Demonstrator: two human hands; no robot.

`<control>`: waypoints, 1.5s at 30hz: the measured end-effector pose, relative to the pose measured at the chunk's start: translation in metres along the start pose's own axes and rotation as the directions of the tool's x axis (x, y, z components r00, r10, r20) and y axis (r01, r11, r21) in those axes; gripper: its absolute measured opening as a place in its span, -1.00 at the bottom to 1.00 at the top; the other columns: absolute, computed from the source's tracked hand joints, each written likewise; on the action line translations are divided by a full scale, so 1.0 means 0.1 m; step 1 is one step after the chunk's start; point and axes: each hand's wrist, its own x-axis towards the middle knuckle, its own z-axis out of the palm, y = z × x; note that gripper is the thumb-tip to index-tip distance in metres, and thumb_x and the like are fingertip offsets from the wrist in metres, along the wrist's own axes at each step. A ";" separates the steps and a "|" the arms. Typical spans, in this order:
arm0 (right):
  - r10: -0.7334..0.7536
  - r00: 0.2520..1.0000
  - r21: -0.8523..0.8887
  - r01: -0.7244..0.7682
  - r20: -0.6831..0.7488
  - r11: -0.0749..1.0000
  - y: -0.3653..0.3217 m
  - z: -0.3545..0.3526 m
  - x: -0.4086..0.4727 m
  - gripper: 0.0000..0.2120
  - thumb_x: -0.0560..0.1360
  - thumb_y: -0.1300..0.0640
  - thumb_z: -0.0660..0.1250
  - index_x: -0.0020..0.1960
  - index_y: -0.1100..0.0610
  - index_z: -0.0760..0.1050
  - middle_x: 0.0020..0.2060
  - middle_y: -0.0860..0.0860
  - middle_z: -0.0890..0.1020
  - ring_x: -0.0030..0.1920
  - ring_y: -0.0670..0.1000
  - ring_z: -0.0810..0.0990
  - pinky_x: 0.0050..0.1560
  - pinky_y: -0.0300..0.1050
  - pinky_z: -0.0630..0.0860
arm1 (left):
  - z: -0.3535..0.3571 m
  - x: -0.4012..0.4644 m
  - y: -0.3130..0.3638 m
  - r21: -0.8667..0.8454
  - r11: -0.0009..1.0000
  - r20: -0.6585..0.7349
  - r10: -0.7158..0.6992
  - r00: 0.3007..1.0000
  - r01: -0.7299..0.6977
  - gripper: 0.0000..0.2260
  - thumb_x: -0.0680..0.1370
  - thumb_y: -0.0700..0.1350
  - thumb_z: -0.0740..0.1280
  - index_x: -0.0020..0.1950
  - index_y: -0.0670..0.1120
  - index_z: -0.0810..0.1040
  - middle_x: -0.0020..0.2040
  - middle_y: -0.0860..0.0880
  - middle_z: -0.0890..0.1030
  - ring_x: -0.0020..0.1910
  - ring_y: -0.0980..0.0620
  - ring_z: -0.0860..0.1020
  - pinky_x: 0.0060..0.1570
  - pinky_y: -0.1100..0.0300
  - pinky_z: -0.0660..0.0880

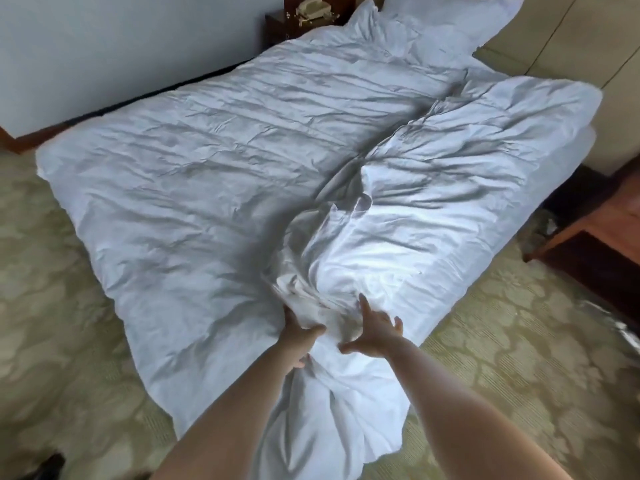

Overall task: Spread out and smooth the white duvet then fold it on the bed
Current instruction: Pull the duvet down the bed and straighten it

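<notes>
This looks like a hotel bedroom. A wide bed (pixel 585 147) fills the middle, covered by a crumpled white duvet (pixel 242 150), with a white pillow (pixel 460 15) at its head. Beside the head stands a dark wooden nightstand (pixel 277 27) carrying a beige corded telephone (pixel 313 8). The floor is olive-green carpet (pixel 69 306) with a large pale floral pattern. A padded beige wall panel (pixel 571 39) backs the bed, and dark wooden furniture (pixel 595 237) stands at the right.

White duvet (pixel 221 161) covers the bed (pixel 585 143) — wrinkled, bunched at its near edge.
</notes>
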 end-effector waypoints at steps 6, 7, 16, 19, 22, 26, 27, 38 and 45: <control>-0.171 0.985 -0.168 0.173 0.025 0.971 -0.13 0.15 -0.06 -0.40 0.49 -0.19 0.27 0.39 0.16 0.34 0.32 0.08 0.44 0.39 0.10 0.32 0.43 -0.04 0.11 | 0.02 0.21 -0.05 0.154 0.966 -0.100 0.224 0.969 -0.208 -0.26 0.50 -0.26 0.29 0.55 0.05 -0.04 0.43 -0.03 0.33 0.31 -0.08 0.42 0.30 -0.02 0.42; -0.200 0.980 -0.127 0.200 0.011 0.972 -0.21 0.18 -0.10 -0.42 0.52 -0.17 0.25 0.36 0.21 0.36 0.31 0.10 0.42 0.36 0.11 0.34 0.38 -0.06 0.21 | -0.02 0.21 -0.04 0.180 0.957 -0.105 0.248 0.963 -0.227 -0.30 0.51 -0.18 0.31 0.54 0.04 0.01 0.43 -0.02 0.34 0.33 -0.07 0.41 0.32 0.00 0.39; -0.369 0.929 0.163 0.361 0.020 0.918 -1.44 0.14 -0.63 -0.54 0.53 -0.04 0.27 0.29 0.25 0.34 0.19 0.18 0.51 0.19 0.18 0.50 0.00 -0.13 0.34 | -0.97 0.00 0.23 0.144 0.961 -0.145 0.257 0.955 -0.237 -0.77 0.59 -0.23 0.20 0.20 -0.05 0.52 0.00 -0.10 0.61 -0.15 -0.04 0.56 -0.25 0.19 0.49; -0.348 0.937 0.339 0.334 -0.022 0.879 -1.85 0.13 -0.72 -0.56 0.46 0.04 0.40 0.20 0.27 0.38 0.02 0.11 0.50 0.01 0.08 0.48 -0.09 -0.18 0.30 | -1.48 0.02 0.34 0.138 0.962 -0.108 0.251 0.962 -0.236 -0.79 0.58 -0.25 0.20 0.12 -0.03 0.54 -0.24 -0.08 0.57 -0.39 0.00 0.48 -0.53 0.38 0.32; -0.301 0.949 0.404 0.314 -0.098 0.859 -2.28 0.12 -0.79 -0.61 0.44 0.08 0.44 0.14 0.21 0.37 -0.03 0.02 0.43 -0.03 -0.02 0.41 -0.10 -0.24 0.28 | -1.94 0.05 0.44 0.107 0.954 -0.047 0.286 0.957 -0.280 -0.65 0.55 -0.31 0.16 0.24 -0.04 0.55 -0.04 -0.09 0.65 -0.15 -0.07 0.60 -0.26 0.27 0.48; -0.192 0.957 0.553 0.282 -0.217 0.784 -2.91 0.18 -0.80 -0.59 0.39 0.09 0.50 0.07 0.16 0.33 -0.05 0.00 0.46 -0.03 -0.03 0.45 -0.09 -0.23 0.33 | -2.48 0.00 0.56 0.080 0.915 0.039 0.392 0.919 -0.394 -0.60 0.53 -0.35 0.15 0.28 -0.07 0.55 0.11 -0.06 0.63 0.05 -0.05 0.59 -0.07 0.20 0.51; -0.161 0.957 0.585 0.277 -0.243 0.762 -3.06 0.21 -0.79 -0.54 0.38 0.08 0.51 0.10 0.17 0.33 -0.05 0.00 0.46 -0.02 -0.03 0.45 -0.07 -0.22 0.34 | -2.61 -0.02 0.59 0.074 0.902 0.047 0.423 0.905 -0.426 -0.61 0.53 -0.36 0.16 0.27 -0.08 0.56 0.13 -0.05 0.62 0.09 -0.04 0.58 -0.01 0.20 0.50; -0.027 0.977 0.688 0.170 -0.213 0.706 -3.42 0.42 -0.71 -0.30 0.25 -0.16 0.53 0.17 0.16 0.29 0.08 0.05 0.56 0.13 0.01 0.55 0.21 0.01 0.49 | -2.93 -0.01 0.70 0.191 0.833 0.190 0.488 0.852 -0.520 -0.55 0.31 0.25 0.34 0.08 0.02 0.57 0.03 0.07 0.60 0.03 0.06 0.54 0.09 0.18 0.43; -0.002 0.976 0.708 0.158 -0.216 0.688 -3.34 0.68 -0.52 -0.28 0.20 -0.15 0.53 0.15 0.12 0.25 0.03 0.02 0.53 0.11 0.05 0.54 0.19 0.06 0.49 | -2.87 0.12 0.68 0.439 0.758 0.237 0.420 0.876 -0.482 -0.42 0.27 -0.12 0.28 0.31 -0.01 0.47 0.15 -0.06 0.59 0.11 -0.04 0.56 0.01 0.20 0.48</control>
